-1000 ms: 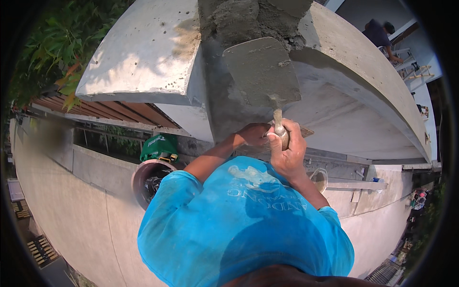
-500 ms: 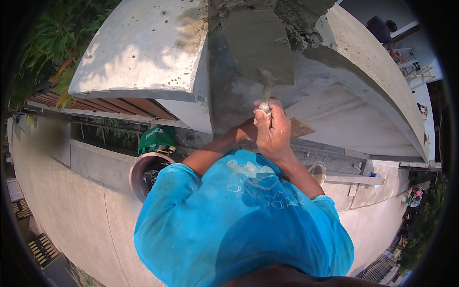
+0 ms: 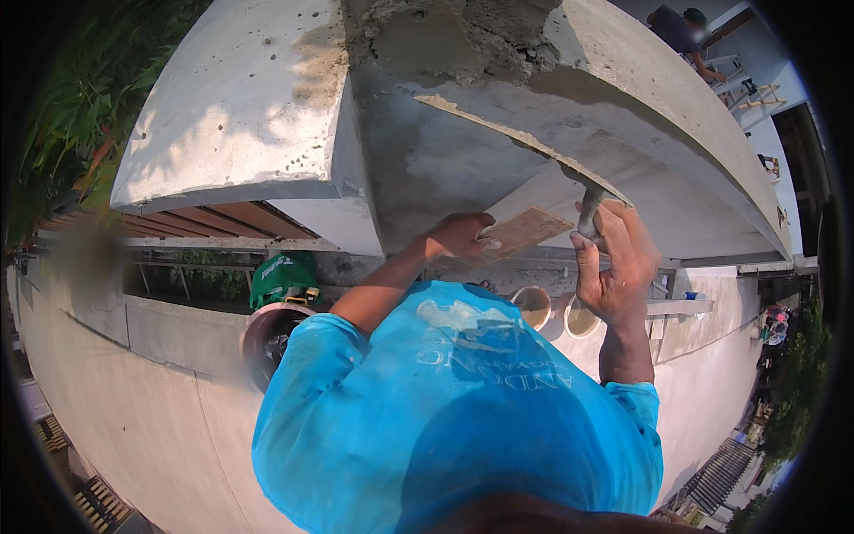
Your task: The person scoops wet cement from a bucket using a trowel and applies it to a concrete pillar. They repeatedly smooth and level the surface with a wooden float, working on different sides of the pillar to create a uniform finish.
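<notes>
My right hand is closed round the handle of a trowel. The blade is seen nearly edge-on, slanting up to the left, with grey mortar on it. Lower and to the left, my left hand grips the edge of a thin brown board, held roughly level in front of my chest. Ahead, rough wet mortar lies on top of the concrete corner, above a smoother grey recessed face. Trowel and mortar are apart.
A pale concrete slab juts out at the left. Below stand a pink tub, a green bag and two buckets, one beside the other. Another person is at the far upper right.
The trowel has come down to the right, away from the mortar, and turned from flat to edge-on. The board and my left hand now show more fully, and both buckets are visible.
</notes>
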A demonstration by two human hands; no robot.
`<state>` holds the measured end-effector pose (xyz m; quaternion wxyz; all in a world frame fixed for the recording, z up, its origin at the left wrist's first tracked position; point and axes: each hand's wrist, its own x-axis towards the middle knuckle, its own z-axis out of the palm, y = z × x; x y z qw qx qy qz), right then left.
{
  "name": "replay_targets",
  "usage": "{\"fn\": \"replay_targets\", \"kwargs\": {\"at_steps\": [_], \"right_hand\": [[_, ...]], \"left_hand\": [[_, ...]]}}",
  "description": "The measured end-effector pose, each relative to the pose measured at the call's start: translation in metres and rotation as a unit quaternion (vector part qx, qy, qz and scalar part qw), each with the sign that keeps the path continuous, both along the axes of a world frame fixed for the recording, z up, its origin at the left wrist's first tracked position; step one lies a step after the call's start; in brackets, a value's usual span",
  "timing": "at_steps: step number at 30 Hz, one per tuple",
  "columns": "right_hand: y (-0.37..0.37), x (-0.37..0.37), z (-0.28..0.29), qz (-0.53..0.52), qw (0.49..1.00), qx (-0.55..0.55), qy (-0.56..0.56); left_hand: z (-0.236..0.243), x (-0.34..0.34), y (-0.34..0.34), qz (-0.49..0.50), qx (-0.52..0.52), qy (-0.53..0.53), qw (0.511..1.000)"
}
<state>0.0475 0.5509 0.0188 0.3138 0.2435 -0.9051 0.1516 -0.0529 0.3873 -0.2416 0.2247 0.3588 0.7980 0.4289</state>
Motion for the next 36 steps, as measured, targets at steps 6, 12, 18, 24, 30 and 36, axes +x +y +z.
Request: {"fn": "replay_targets", "kwargs": {"at_steps": [6,12,18,24,30,36], "right_hand": [[0.006,-0.018,0.054,-0.025,0.984,0.170,0.042],[0.013,-0.018,0.104,-0.039,0.984,0.174,-0.013],[0.025,-0.017,0.097,-0.048,0.995,0.056,-0.072],[0.032,-0.009,0.039,-0.051,0.991,-0.073,-0.100],[0.029,0.007,-0.004,-0.076,0.975,-0.169,-0.123],[0.007,0.030,-0.048,-0.098,0.936,-0.309,-0.141]], "left_hand": [[-0.001,-0.002,0.008,-0.020,0.011,0.005,1.000],[0.000,0.000,0.009,-0.008,0.026,0.014,1.000],[-0.003,-0.001,0.010,0.003,0.030,0.023,0.999],[-0.008,-0.004,0.010,0.005,0.022,0.023,0.999],[-0.015,-0.004,0.009,0.011,0.012,0.023,1.000],[-0.009,-0.004,0.010,0.012,0.018,0.016,1.000]]}}
